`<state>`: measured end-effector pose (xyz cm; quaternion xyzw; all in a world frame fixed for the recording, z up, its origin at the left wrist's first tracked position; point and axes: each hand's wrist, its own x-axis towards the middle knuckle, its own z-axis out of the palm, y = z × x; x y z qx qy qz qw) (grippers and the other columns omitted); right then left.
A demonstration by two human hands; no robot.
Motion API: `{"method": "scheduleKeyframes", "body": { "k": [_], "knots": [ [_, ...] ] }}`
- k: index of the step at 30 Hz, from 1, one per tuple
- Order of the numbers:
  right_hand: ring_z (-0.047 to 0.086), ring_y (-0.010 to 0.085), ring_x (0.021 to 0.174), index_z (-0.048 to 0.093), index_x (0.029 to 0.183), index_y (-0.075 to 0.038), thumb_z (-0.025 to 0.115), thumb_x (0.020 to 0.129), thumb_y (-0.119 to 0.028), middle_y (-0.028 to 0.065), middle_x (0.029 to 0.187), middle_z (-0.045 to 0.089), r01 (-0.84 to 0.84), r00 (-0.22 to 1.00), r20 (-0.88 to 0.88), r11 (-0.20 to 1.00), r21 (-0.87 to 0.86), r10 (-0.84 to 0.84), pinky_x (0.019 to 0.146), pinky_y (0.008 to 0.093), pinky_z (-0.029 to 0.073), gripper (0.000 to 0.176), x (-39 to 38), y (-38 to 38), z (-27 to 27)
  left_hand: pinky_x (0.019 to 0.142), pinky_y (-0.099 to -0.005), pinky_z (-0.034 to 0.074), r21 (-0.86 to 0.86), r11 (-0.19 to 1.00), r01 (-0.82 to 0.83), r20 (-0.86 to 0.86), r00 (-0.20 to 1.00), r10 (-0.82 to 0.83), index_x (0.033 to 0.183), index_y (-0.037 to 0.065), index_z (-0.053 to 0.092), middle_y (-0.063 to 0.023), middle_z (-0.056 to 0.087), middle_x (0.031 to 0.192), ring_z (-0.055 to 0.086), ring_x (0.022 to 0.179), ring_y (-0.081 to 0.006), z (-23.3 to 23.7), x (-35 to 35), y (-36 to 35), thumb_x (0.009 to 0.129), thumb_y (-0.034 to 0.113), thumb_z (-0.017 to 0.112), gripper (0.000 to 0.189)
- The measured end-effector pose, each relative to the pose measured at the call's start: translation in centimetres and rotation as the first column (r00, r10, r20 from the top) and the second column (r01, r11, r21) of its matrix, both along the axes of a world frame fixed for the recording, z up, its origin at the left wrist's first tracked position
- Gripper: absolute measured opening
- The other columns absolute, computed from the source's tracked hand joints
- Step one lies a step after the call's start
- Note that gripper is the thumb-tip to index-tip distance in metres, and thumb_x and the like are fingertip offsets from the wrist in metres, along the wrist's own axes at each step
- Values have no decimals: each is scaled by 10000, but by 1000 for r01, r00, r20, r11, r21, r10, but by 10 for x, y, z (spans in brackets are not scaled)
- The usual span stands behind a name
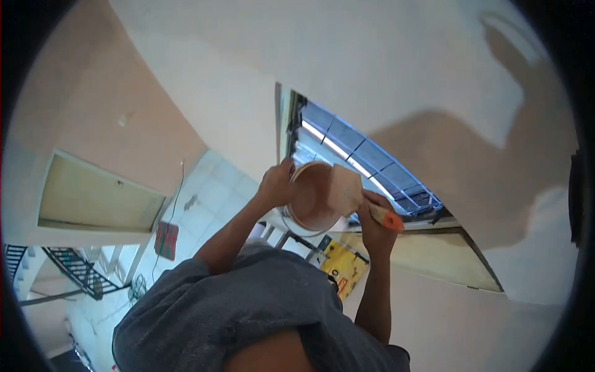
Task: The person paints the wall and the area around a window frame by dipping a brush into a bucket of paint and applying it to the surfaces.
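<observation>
My left hand (276, 183) is closed on the rim of a round paint bucket (307, 197), which tilts so that its reddish-brown inside faces me. A thin wire handle hangs below the bucket. In my right hand (376, 232) is a wide paintbrush (345, 190), gripped by its handle, whose orange end sticks out past my fingers. The pale, paint-coated head of the brush overlaps the right side of the bucket's mouth.
Behind the bucket, a window (365, 152) with a dark grille opens in the pale wall (235, 74). Below are a yellow printed sheet (344, 268) and a dark frame. At left are a door (99, 195), a red-green mat (166, 240), a cable and a black stair railing (87, 276).
</observation>
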<state>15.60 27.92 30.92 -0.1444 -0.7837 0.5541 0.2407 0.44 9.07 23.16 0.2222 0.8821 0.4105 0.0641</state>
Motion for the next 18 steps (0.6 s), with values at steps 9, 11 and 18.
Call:
{"method": "scheduleKeyframes", "body": {
  "k": [9, 11, 18],
  "knots": [
    [667, 142, 722, 701, 927, -11, 714, 733, -162, 124, 795, 698, -202, 926, 346, 973, 114, 151, 660, 280, 513, 246, -65, -35, -39, 629, -471, 461, 51, 998, -48, 2, 999, 48, 876, -1, 478, -236, 592, 714, 597, 708, -437, 19, 2, -15, 715, 85, 592, 215],
    [680, 170, 726, 705, 920, -23, 715, 729, -195, 144, 778, 694, -184, 949, 287, 967, 177, 128, 661, 303, 518, 257, -77, -37, -70, 651, -476, 466, 64, 997, -35, 17, 999, 34, 893, -4, 474, -243, 596, 731, 602, 727, -437, 17, 1, -15, 672, 56, 582, 253],
    [645, 334, 843, 707, 896, -65, 673, 771, -267, 170, 869, 684, -164, 967, 249, 862, 479, 46, 792, 414, 494, 240, -88, -37, -121, 687, -489, 472, 22, 999, -38, 67, 997, 36, 914, 2, 471, -256, 605, 757, 604, 754, -456, 22, 8, -12, 682, 86, 577, 269]
  ]
}}
